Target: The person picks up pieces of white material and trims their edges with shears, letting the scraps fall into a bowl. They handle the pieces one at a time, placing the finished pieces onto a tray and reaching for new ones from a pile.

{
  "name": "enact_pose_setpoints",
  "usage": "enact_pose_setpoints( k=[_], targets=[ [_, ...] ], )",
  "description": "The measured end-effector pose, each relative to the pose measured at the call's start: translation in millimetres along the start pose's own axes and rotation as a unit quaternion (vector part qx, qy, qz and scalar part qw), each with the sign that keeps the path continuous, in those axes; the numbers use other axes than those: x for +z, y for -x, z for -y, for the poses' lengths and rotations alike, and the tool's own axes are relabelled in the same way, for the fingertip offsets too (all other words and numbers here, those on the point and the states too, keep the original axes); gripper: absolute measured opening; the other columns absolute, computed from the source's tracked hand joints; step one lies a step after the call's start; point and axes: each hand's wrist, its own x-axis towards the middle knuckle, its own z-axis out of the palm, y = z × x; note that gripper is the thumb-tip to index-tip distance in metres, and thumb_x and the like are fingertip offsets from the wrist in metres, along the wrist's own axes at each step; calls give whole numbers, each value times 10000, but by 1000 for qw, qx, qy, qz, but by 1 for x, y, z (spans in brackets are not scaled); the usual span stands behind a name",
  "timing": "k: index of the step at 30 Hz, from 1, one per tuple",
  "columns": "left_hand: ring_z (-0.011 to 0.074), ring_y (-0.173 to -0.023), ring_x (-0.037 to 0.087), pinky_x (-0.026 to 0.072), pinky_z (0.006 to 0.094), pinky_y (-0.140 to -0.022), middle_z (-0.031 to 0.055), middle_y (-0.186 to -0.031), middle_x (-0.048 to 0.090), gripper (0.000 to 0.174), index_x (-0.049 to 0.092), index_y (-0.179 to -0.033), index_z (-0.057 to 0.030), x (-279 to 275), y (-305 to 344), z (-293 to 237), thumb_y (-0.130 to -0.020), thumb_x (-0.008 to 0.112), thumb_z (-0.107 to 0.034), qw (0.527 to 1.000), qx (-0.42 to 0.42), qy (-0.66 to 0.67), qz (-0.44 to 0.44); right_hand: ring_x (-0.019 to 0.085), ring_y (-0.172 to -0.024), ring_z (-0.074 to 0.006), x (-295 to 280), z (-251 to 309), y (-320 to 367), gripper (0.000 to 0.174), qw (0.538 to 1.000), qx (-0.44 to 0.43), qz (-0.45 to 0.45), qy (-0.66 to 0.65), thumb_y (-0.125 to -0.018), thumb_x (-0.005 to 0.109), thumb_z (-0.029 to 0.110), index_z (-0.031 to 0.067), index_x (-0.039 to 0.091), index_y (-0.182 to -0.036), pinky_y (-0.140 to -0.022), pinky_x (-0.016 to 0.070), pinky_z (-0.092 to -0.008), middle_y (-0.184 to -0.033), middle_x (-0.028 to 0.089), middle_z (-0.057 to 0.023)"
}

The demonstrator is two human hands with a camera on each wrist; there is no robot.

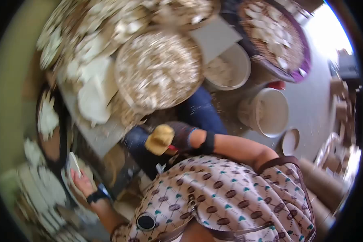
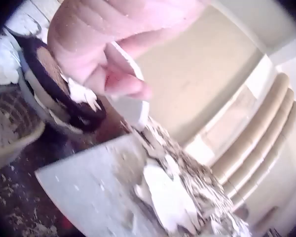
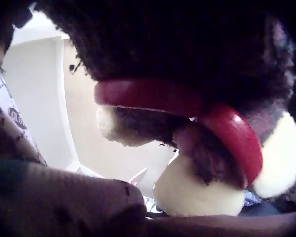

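My left hand (image 1: 81,183) pinches a thin white flat piece (image 2: 131,111) between thumb and fingers, held upright. It is over a lined basket (image 1: 70,171) at the lower left. My right hand (image 1: 183,136) wears a dark knitted glove with pale yellow finger ends (image 3: 197,190). Its fingers curl round the red handles (image 3: 232,140) of a hand tool close to my lap; the tool's working end is hidden. In the head view the yellow finger ends (image 1: 160,139) stand out against my blue trousers.
A wide round basket (image 1: 117,76) of pale scraps stands ahead, with a large white piece (image 1: 93,101) beside it on a grey board (image 1: 97,139). White buckets (image 1: 278,111) stand to the right. A purple-rimmed basket (image 1: 306,52) of white pieces sits farther off. More white pieces (image 1: 48,115) lie left.
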Motion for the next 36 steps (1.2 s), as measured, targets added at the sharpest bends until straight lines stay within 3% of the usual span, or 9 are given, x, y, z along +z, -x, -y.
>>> enact_pose_setpoints(
  k=[3,4,5,13,17,22,29,32,36],
  targets=[
    [270,-1202,446,423,342,-950,167,-1211,502,431,400,-1268,16,-40,15,-16,-900,485,-191,982,27,140,-121,608,-753,-295,-3,4,-17,230,994,33,101,-40,-750,650,220,49,627,-902,-689,493,-327,-809,630,-143],
    [274,-1176,471,420,353,-960,182,-1215,505,423,403,-1263,31,-12,32,-30,-909,478,-190,988,26,99,-115,563,-697,-162,-2,13,-16,134,950,166,85,-249,-815,629,197,65,649,-811,-685,473,-294,-786,644,-68],
    [273,-1141,499,425,354,-956,191,-1207,516,413,415,-1254,40,16,38,-32,-913,481,-182,993,31,95,-69,555,-713,-122,11,-6,-17,144,987,39,76,-139,-808,649,209,65,653,-802,-685,471,-287,-785,644,-51],
    [181,-848,627,514,271,-748,153,-1010,627,350,518,-1171,81,246,67,-45,-896,555,-133,952,-15,-51,300,633,-838,-245,0,49,-29,232,985,27,130,-114,-829,581,164,86,622,-1043,-731,486,-327,-908,649,-135],
    [122,-750,611,494,226,-645,119,-919,643,469,557,-1106,83,323,51,-19,-802,697,-245,919,3,-198,340,626,-865,-297,8,42,-25,283,942,150,142,-263,-822,564,190,99,599,-1088,-749,489,-349,-953,632,-160],
    [104,-713,593,489,235,-603,93,-859,633,482,560,-1047,61,336,34,3,-698,795,-175,922,24,-131,364,622,-853,-313,-2,48,-34,277,978,86,128,-144,-807,575,197,82,581,-1058,-746,489,-360,-916,628,-161],
    [155,-867,621,504,267,-769,90,-978,631,320,506,-1109,28,311,45,-22,-815,620,-26,939,-75,134,309,612,-768,-187,-15,47,-39,154,997,5,30,-74,-885,492,133,23,577,-953,-691,484,-316,-832,623,-95],
    [171,-937,612,511,288,-798,90,-1071,612,290,515,-1147,-16,299,59,-37,-858,544,-30,941,-113,179,263,575,-679,-202,7,-3,-38,256,798,58,-15,-599,-888,502,211,-31,584,-904,-618,468,-353,-770,599,-126],
    [161,-938,610,519,289,-773,84,-1100,600,325,497,-1173,-43,292,77,-36,-853,557,-48,944,-127,160,257,604,-714,-204,7,-1,-51,266,792,103,-66,-598,-902,467,170,-38,607,-814,-648,492,-331,-777,629,-133]
  ],
)
